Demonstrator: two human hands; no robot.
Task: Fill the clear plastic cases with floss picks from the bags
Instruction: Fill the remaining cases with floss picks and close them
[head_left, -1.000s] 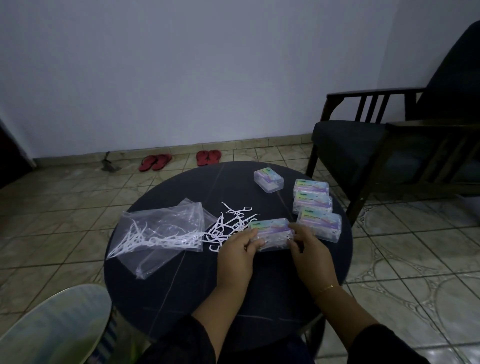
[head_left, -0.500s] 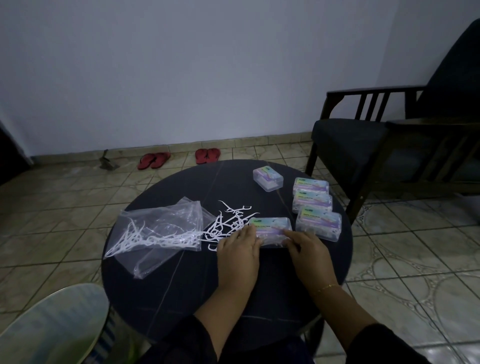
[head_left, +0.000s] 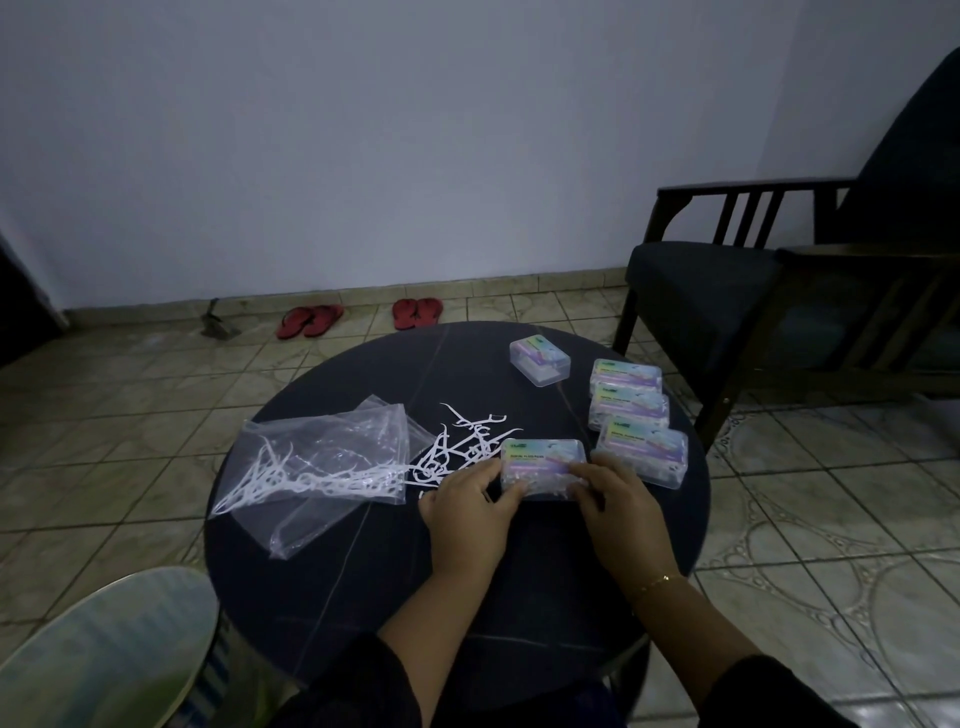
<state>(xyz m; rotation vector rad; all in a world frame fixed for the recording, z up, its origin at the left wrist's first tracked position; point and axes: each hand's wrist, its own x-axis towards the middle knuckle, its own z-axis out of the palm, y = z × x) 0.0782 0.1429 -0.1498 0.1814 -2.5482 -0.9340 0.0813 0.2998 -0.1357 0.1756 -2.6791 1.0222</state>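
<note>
A clear plastic case (head_left: 543, 465) with a pastel label lies on the round dark table (head_left: 363, 561) in front of me. My left hand (head_left: 470, 512) grips its left end and my right hand (head_left: 618, 506) grips its right end. Loose white floss picks (head_left: 467, 441) lie scattered just left of the case. Two clear plastic bags (head_left: 322, 457) lie further left, the upper one holding several picks. Three filled cases (head_left: 631, 410) stand in a row at the right. One more case (head_left: 540, 359) sits alone at the far side.
A dark wooden armchair (head_left: 779, 291) stands close to the table's right. Two pairs of red slippers (head_left: 363, 317) lie on the tiled floor by the wall. A pale rounded object (head_left: 104, 649) fills the lower left corner.
The case has tipped so its label faces up. Both hands stay on its ends with fingers shifted over the near edge.
</note>
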